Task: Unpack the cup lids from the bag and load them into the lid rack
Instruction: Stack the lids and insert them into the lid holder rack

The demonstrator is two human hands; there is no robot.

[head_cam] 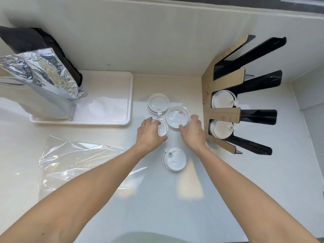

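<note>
A: On the glossy cream worktop (228,190), at the centre, four little stacks of white round plastic cup lids are laid out. Why so spread?

B: My guess is they are split into small piles so each can be lifted in one go. The left hand (150,134) has its fingers curled over the small lid stack (162,128); the right hand (192,132) is cupped round the wider lid stack (177,117), thumb on its near edge and fingers on its three o'clock side.

A: And the others?

B: One clear-looking lid stack (158,103) sits at eleven o'clock from the hands, touching the wider one; a lone lid stack (174,162) lies at six o'clock, between the forearms.

A: The rack?

B: The cardboard-and-black slotted lid rack (242,95) stands at three o'clock, just beside the right hand. Its two nearer slots already carry loaded lids (221,100); the two farther ones look empty.

A: The bag?

B: The crumpled clear plastic bag (84,155) lies flat at eight o'clock, seemingly emptied. A silver foil pouch (40,76) leans on a white tray (129,95) at ten o'clock, out of the way.
</note>
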